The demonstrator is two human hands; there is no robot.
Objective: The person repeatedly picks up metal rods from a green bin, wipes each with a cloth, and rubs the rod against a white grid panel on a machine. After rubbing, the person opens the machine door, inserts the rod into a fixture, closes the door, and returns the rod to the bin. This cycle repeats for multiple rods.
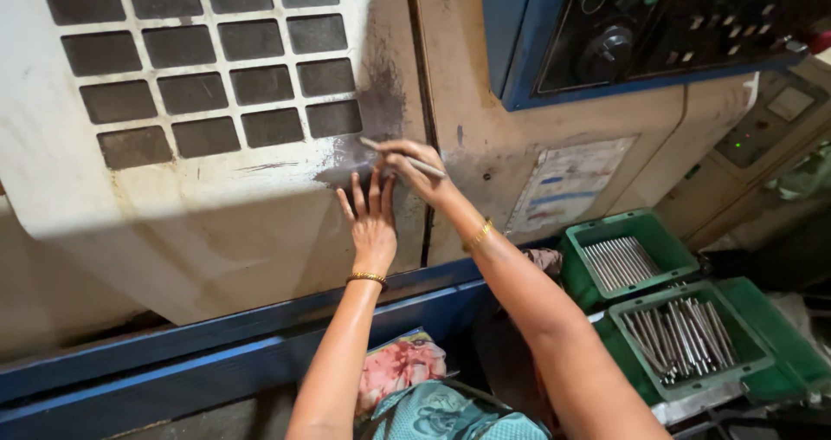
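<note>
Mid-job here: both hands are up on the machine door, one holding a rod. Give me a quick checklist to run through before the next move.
1. Rod grip: the right hand pinches the thin metal rod between its fingers. Ok.
2. Left hand placement: flat, fingers spread on the cream machine door, near the dark worn patch. Ok.
3. Door state: the seam beside the hands looks shut; whether it is latched, cannot tell.
4. Rod supply: two green trays at lower right hold more rods. Ok.
5. Control panel: knobs and buttons visible, settings unreadable. Cannot tell.
6. Bangles on both wrists near the door edge: possible snag. Not ok.
</note>
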